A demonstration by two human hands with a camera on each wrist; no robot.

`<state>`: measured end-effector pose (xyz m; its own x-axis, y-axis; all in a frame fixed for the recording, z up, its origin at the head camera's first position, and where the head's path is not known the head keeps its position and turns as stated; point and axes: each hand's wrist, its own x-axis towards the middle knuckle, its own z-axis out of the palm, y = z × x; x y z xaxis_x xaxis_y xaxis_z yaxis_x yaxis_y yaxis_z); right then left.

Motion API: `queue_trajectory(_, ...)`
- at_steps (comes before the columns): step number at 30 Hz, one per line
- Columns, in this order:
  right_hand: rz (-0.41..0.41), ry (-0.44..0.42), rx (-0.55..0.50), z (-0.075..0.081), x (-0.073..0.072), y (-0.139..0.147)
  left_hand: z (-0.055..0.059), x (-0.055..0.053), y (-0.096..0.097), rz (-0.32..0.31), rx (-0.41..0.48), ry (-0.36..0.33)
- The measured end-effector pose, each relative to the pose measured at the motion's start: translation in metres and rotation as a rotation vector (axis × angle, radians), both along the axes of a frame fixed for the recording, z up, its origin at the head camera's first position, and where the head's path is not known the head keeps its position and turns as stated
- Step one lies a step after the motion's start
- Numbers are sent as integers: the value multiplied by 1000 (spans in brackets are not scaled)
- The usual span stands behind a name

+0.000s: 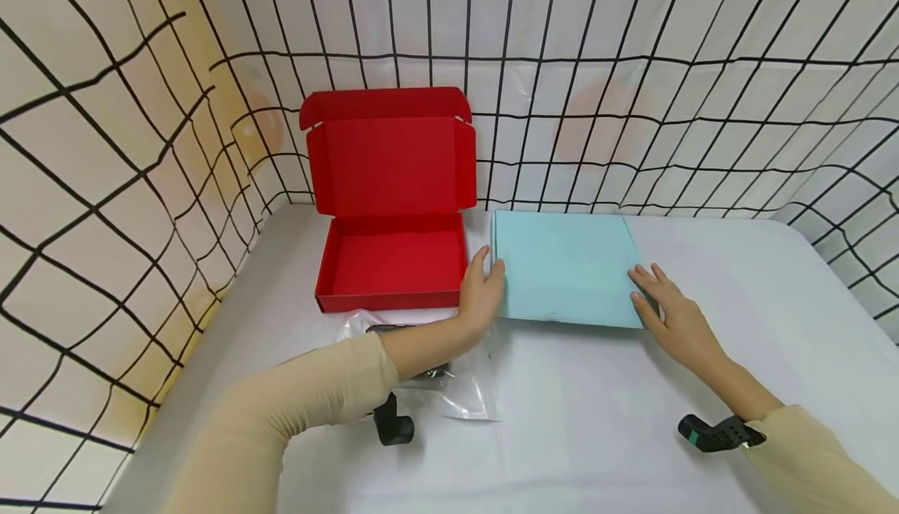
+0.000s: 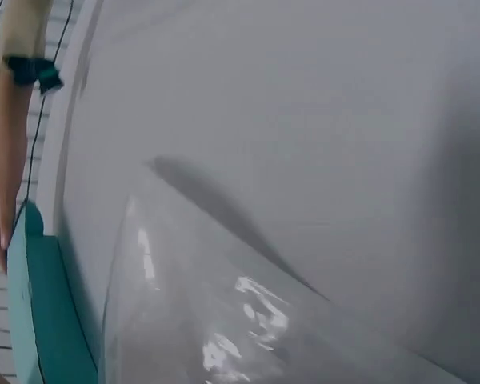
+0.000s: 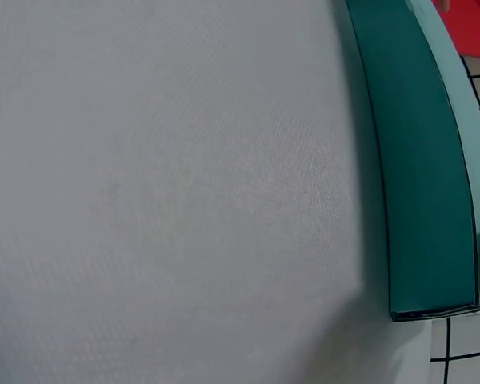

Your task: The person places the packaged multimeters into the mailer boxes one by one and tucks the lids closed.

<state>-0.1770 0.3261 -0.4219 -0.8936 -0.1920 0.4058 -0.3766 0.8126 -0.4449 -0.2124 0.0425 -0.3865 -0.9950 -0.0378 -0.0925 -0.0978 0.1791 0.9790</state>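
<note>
A closed light-blue cardboard box (image 1: pixel 562 264) lies flat on the table, its teal front side (image 3: pixel 420 152) facing me in the right wrist view. My left hand (image 1: pixel 481 292) touches the box's left edge, fingers fairly straight. At the opposite edge, my right hand (image 1: pixel 674 315) rests its extended fingertips on the right side. Just left of my left hand stands an open red cardboard box (image 1: pixel 396 253), its lid raised against the back. Under my left forearm lies a clear plastic bag (image 1: pixel 470 389) with a dark item inside, partly hidden by the arm.
A black wire grid (image 1: pixel 534 62) backed by white sheeting rises behind and along the sides of the white table (image 1: pixel 562 428). Black wrist devices (image 1: pixel 719 432) are strapped to both arms. The plastic bag (image 2: pixel 216 304) spreads in front of the left wrist camera.
</note>
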Motion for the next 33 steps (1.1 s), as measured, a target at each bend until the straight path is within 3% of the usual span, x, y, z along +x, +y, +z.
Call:
queue_trajectory(4, 6, -4, 4, -1, -1, 3, -5, -18, 7, -12, 77, -155)
queue_trajectory(8, 18, 0, 48, -2, 0, 4, -14, -26, 10, -78, 59, -218)
queue_trajectory(13, 58, -35, 109, 6, 1, 9, -22, -29, 13, -90, -2, -196)
queue_trajectory(18, 132, -120, 152, 19, -4, 19, -24, -33, 13, -92, 4, -186)
queue_trajectory(24, 247, -58, 190, 24, -13, 33, -24, -36, 10, -134, 24, -193)
queue_trajectory(28, 242, -25, 237, 22, -18, 36, -22, -39, 9, -140, 12, -214)
queue_trajectory(33, 218, -52, 258, 22, -18, 34, -19, -42, 9, -150, -18, -221)
